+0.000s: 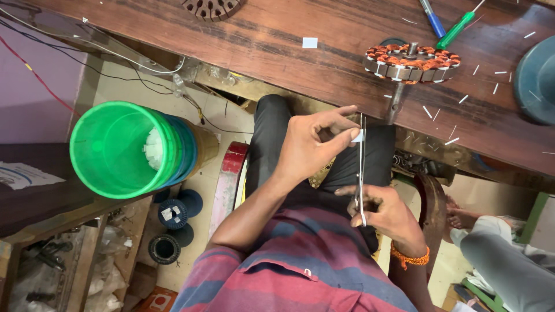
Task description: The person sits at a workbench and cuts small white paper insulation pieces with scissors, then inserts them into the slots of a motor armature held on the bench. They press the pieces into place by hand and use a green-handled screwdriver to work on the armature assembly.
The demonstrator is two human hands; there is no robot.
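1. Scissors point(361, 167): long, narrow, steel; held upright over the lap, tips toward 12 o'clock. Blades look nearly shut on the paper, though how far is hard to tell.
2. Right hand point(384, 211): fingers curled through the scissor handles, gripping them; orange thread band point(409, 256) at the wrist.
3. Left hand point(315, 144): thumb and forefinger pinched shut on a small white paper slip point(358, 136), which touches the blades at their 9 o'clock side.
4. Risk, judged: fingertips sit just beside the cutting edge; a slip of the paper or a hurried close could nick them.
5. Risk, judged: the slip is tiny and held only at one edge; it may twist, giving a crooked cut, or drop to the floor.
6. Wooden bench point(289, 46): at 12 o'clock, strewn with white paper strips point(462, 99).
7. Motor winding with copper coils point(411, 62): on the bench at 1 o'clock; screwdrivers point(457, 26) beyond.
8. Green bucket point(118, 149): at 9 o'clock, holding white scraps.
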